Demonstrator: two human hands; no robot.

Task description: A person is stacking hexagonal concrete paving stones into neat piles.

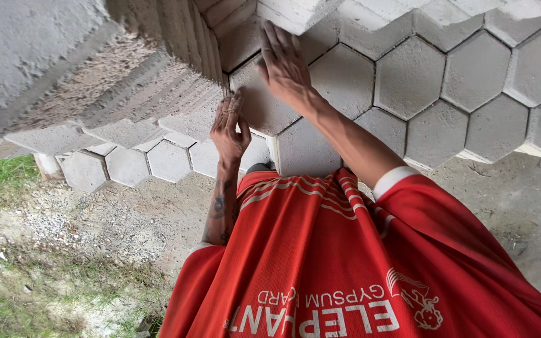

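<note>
The grey hexagonal paver (264,106) lies at the near edge of the paved floor (446,81), in the row just ahead of the person's red shirt (320,250), hard against the foot of a tall stack of pavers (126,81) on its left. It sits directly under both hands, tilted, it seems, with its near edge a little proud of its neighbours, though I cannot be sure of that.

The right hand (285,66) lies flat on the paver's far side, its grip spread wide, fingers fanned out and pointing away from the body, palm pressing on the concrete and closing on nothing. The left hand (230,128) is at the paver's left edge, where it meets the stack; its fingers are drawn together and straight, tips touching the seam, pinching nothing that I can see.

The right forearm runs out nearly straight from the white-cuffed sleeve, angled left. The left forearm, tattooed, rises almost straight up from the elbow, wrist slightly bent. Bare gritty ground (95,219) and grass (1,178) lie to the left.
</note>
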